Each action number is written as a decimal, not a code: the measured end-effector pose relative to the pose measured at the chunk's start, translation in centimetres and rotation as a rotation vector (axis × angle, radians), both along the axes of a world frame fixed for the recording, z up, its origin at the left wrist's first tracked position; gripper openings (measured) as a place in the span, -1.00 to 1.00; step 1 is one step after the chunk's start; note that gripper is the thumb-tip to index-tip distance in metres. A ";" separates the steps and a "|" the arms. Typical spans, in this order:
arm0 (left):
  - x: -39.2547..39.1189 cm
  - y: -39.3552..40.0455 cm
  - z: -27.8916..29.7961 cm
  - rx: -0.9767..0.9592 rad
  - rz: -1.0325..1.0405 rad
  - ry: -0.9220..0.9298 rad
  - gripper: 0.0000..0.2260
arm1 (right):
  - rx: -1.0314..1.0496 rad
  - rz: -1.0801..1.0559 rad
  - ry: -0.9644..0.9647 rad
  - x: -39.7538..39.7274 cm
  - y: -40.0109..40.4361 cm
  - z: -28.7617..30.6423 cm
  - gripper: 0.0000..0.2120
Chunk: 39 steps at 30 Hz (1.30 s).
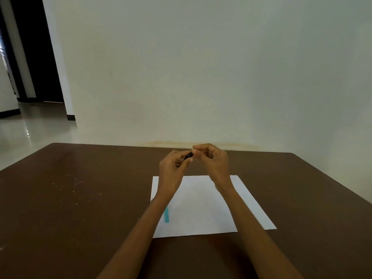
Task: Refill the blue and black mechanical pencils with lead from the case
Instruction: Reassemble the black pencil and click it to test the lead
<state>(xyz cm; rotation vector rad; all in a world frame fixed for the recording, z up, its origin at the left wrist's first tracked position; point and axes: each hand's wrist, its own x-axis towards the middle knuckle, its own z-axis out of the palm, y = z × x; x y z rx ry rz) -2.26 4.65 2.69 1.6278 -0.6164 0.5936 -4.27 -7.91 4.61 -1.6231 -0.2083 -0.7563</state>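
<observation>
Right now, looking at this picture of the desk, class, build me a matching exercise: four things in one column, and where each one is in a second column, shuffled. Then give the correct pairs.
Things
1. black object
2. blue pencil
3. sheet of paper
4. table

Places
A. flat on the table, under both forearms
B. pinched between the left hand and right hand, raised above the table
C. against the pale wall
D. lying on the paper, partly hidden by the left forearm

Pairs: 1-B, 2-D, 3-A, 4-C
</observation>
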 end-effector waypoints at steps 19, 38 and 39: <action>0.2 -0.1 -0.8 -0.184 -0.103 0.148 -0.77 | 0.010 0.295 0.245 0.2 -0.7 -0.8 -0.88; 0.8 -0.8 -2.4 -0.908 -0.552 0.874 -0.49 | 1.290 0.430 0.397 1.9 -4.2 -3.5 -0.55; 0.5 -1.3 -2.4 -0.917 -0.558 0.902 -0.47 | 1.317 0.437 0.359 1.9 -4.3 -3.2 -0.56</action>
